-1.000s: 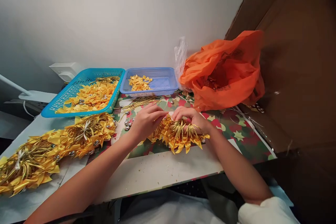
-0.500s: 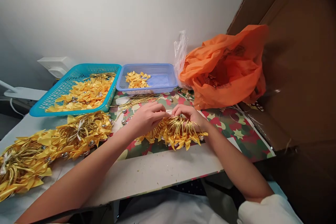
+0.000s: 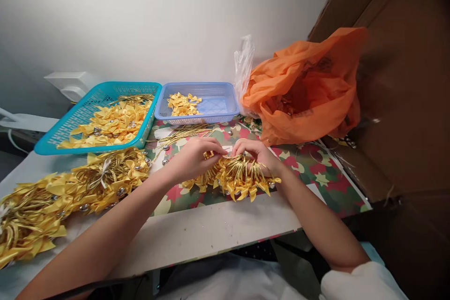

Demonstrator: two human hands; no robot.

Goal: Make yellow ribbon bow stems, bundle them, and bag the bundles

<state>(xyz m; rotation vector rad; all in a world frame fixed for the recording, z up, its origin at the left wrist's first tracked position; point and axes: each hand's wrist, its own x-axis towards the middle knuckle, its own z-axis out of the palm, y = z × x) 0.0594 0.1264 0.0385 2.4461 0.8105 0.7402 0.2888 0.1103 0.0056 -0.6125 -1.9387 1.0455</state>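
Both hands meet over a bunch of gold cord loops with yellow ribbon bows and small silver bells point(image 3: 242, 178), which hangs just above the table's front part. My right hand point(image 3: 255, 152) is closed at the top of the bunch, with cord loops around its fingers. My left hand point(image 3: 197, 157) pinches near the right fingertips; what lies between its thumb and forefinger is too small to make out. Loose gold cords point(image 3: 183, 133) lie behind my left hand, with several silver bells point(image 3: 165, 148) beside them.
A teal basket point(image 3: 94, 150) of yellow bows stands back left, beside a blue basket point(image 3: 218, 115) with fewer bows. Tied bunches of bows point(image 3: 105, 178) lie at left. An orange bag point(image 3: 302, 122) and a clear plastic bag point(image 3: 243, 68) stand behind; cardboard point(image 3: 397, 103) walls the right.
My left fingers have straightened a little and drawn closer together near the right fingertips. The bunch stays in my right hand. The camera view has shifted slightly.
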